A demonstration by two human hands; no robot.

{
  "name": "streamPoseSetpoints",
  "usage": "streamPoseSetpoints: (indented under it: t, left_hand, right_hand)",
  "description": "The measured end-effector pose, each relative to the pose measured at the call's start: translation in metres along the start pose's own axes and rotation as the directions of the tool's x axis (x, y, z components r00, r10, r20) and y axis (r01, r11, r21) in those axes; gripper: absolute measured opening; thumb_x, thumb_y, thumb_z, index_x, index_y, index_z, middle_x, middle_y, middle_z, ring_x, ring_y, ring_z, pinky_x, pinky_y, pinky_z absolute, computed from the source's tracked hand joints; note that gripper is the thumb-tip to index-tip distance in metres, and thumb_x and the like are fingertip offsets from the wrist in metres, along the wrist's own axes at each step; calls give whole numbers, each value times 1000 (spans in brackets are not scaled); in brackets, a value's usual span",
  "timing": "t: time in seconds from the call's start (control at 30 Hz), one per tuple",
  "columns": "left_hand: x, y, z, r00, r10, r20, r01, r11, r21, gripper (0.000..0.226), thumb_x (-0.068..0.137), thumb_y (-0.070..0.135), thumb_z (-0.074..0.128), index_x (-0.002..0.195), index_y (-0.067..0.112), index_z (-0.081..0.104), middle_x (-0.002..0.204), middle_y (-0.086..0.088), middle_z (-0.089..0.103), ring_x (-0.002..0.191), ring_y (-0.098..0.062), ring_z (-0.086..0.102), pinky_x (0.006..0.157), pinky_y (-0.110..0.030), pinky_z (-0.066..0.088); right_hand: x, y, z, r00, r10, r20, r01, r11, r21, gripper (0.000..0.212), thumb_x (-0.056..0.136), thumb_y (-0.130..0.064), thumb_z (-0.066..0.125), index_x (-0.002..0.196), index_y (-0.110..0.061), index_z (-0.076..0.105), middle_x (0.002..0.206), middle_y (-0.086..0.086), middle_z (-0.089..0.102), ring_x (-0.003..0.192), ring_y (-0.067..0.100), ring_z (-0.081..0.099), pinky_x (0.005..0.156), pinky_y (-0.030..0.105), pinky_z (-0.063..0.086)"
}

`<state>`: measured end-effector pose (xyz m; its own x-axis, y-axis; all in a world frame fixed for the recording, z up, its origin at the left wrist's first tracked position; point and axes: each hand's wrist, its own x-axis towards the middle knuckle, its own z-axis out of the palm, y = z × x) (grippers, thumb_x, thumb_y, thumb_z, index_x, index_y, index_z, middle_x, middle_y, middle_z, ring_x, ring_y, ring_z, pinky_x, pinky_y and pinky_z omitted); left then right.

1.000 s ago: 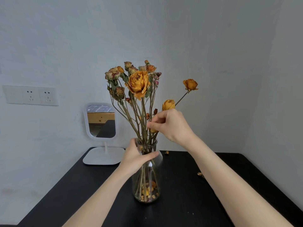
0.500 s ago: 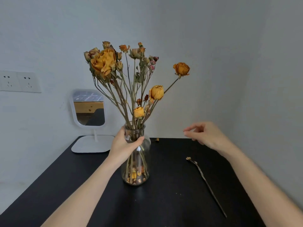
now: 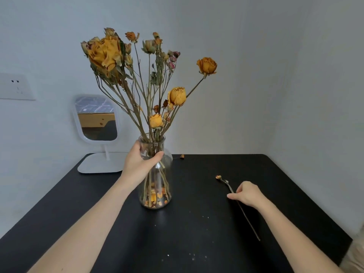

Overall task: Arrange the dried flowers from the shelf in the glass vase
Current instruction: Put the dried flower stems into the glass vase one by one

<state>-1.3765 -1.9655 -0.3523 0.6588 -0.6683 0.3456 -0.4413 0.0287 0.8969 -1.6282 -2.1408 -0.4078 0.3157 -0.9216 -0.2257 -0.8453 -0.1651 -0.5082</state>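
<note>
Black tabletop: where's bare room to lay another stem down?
Free: the near middle in front of the clear glass vase, left of the thin dried stem; also the back-right corner beyond that stem. Crowded: the white mirror base beside the left hand, and around the right hand on that stem.

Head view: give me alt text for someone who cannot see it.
A left hand grips the neck of a glass vase of dried flowers on a black table; the right hand pinches a loose stem lying beside it.
</note>
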Motion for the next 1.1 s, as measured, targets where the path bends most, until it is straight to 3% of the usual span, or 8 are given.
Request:
streamPoseSetpoints:
  t: [0.2, 0.33, 0.43, 0.53, 0.63, 0.8, 0.97, 1.1]
  left_hand:
    - [-2, 1, -1, 1000, -11, 19, 11, 1000, -25, 49, 75, 35, 72, 116, 33, 44, 112, 12, 58, 108, -9, 54, 88, -27, 46]
    - [1, -1, -3, 999, -36, 24, 37, 999, -29, 53, 74, 36, 72, 119, 32, 43, 119, 9, 58, 112, -13, 54, 93, -32, 46]
    - [3, -3, -4, 999, -39, 31, 40, 999, -33, 53, 74, 37, 72, 119, 33, 43, 117, 11, 57, 111, -12, 54, 90, -29, 45]
    - [4, -4, -4, 998, -43, 38, 44, 998, -34, 52, 75, 36, 72, 117, 35, 43, 114, 13, 57, 109, -10, 53, 89, -28, 44]
    - [5, -1, -6, 998, -42, 52, 43, 999, -22, 50, 75, 36, 72, 115, 37, 42, 108, 17, 55, 103, -7, 52, 84, -23, 43]
    - [7, 5, -16, 995, -24, 93, 20, 999, 38, 45, 75, 29, 73, 111, 36, 46, 102, 19, 57, 101, -7, 54, 83, -23, 43]
    - [11, 9, -23, 989, -41, 142, 35, 998, 46, 48, 74, 21, 72, 116, 26, 48, 107, 9, 61, 104, -12, 56, 87, -29, 45]
    - [12, 10, -26, 979, -47, 201, 45, 999, 12, 54, 75, 20, 72, 118, 27, 40, 105, 12, 56, 101, -7, 53, 72, -18, 41]
  right_hand:
    - [8, -16, 6, 998, 44, -37, -45, 999, -13, 26, 84, -24, 67, 104, -7, 65, 101, 9, 65, 92, 22, 62, 87, 37, 52]
    - [5, -25, -1, 1000, -26, 10, 26, 999, 30, 17, 84, -20, 65, 97, -8, 65, 89, 5, 64, 80, 16, 62, 72, 29, 51]
    - [-8, -33, -21, 967, -252, -35, 254, 944, 210, 6, 85, -19, 64, 85, -14, 66, 77, 1, 67, 66, 7, 61, 57, 19, 45]
    - [-32, -54, -52, 888, -436, -146, 446, 738, 507, 4, 86, -16, 62, 84, -15, 66, 72, 3, 70, 52, 4, 57, 50, 16, 47]
    - [-65, -85, -85, 772, -556, -308, 579, 414, 703, 9, 89, -8, 57, 91, -15, 63, 69, 1, 70, 51, 5, 55, 50, 14, 48]
    - [-118, -135, -117, 488, -617, -618, 791, 13, 612, 10, 93, -1, 49, 94, -8, 57, 72, 0, 71, 59, 10, 62, 57, 19, 51]
    - [-139, -168, -112, 309, -631, -711, 911, -19, 413, 13, 93, 0, 48, 90, -12, 51, 81, 6, 65, 65, 14, 62, 60, 22, 50]
    - [-135, -182, -94, 303, -671, -677, 944, 116, 308, 8, 94, -8, 50, 93, -15, 52, 85, 6, 65, 72, 19, 64, 66, 28, 53]
